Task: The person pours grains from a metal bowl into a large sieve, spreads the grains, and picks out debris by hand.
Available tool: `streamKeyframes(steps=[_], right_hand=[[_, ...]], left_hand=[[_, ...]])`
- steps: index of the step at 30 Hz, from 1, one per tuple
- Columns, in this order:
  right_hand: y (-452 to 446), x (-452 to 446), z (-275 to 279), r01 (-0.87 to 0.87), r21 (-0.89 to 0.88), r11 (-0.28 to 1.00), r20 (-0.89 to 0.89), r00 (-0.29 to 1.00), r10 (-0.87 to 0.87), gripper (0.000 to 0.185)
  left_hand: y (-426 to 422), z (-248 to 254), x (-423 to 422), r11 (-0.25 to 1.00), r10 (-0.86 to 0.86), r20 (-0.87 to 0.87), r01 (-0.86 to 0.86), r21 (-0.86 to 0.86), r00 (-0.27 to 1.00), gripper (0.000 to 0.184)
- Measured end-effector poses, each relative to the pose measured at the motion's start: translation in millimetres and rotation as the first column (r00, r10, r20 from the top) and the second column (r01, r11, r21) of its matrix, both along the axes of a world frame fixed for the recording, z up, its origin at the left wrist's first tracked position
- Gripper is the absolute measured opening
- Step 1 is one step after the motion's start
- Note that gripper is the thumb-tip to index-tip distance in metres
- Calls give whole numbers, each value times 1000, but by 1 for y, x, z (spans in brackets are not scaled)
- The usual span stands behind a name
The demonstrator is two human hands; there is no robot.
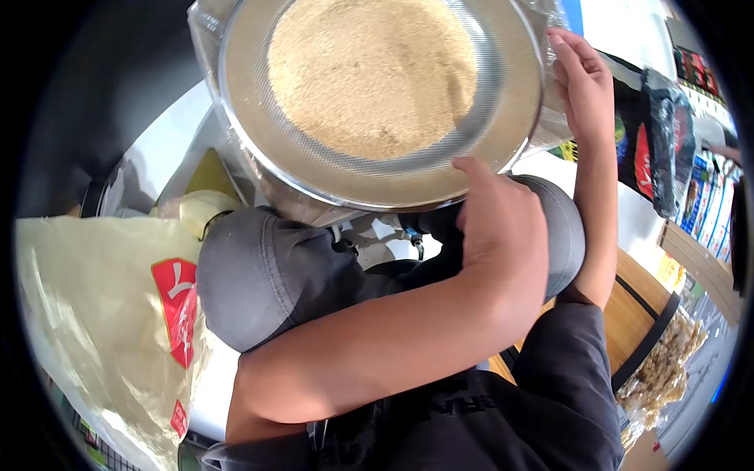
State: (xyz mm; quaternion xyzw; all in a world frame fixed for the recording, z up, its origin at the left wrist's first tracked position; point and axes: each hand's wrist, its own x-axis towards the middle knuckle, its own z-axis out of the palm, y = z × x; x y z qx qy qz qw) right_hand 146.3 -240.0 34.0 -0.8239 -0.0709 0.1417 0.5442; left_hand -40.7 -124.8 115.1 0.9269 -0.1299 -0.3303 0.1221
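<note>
A large round metal sieve (503, 125) sits over my knees, with pale tan grainy crumbs (373, 71) heaped on its mesh. My left hand (504, 224) reaches across my body and grips the sieve's near right rim, one finger over the edge and the others underneath. Clear plastic (556, 118) spreads under and around the sieve. Beside the right rim, my right hand (585, 90) has its fingers curled together against this plastic. The fingertips partly hide what they pinch.
To my left stands a big translucent bag (102, 314) with a red label. A black package (656, 149) lies at the right on a white surface. Further down are a wooden stool top (628, 314) with a dark edge and a bag of brown pieces (667, 361).
</note>
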Motion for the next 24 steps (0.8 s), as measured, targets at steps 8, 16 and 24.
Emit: streamKeyframes(steps=[8,16,24], right_hand=[[59,-42,-36,-924,-282,258,-235,328,915,18],[66,-63,-63,-940,-287,185,-157,236,959,15],[68,-67,-73,-919,-383,98,-51,127,991,17]], left_hand=[[-4,-3,0,997,43,-64,-46,-57,997,48],[4,-1,6,987,-46,-92,31,-158,995,37],[10,3,9,984,-86,-126,64,-167,988,26]])
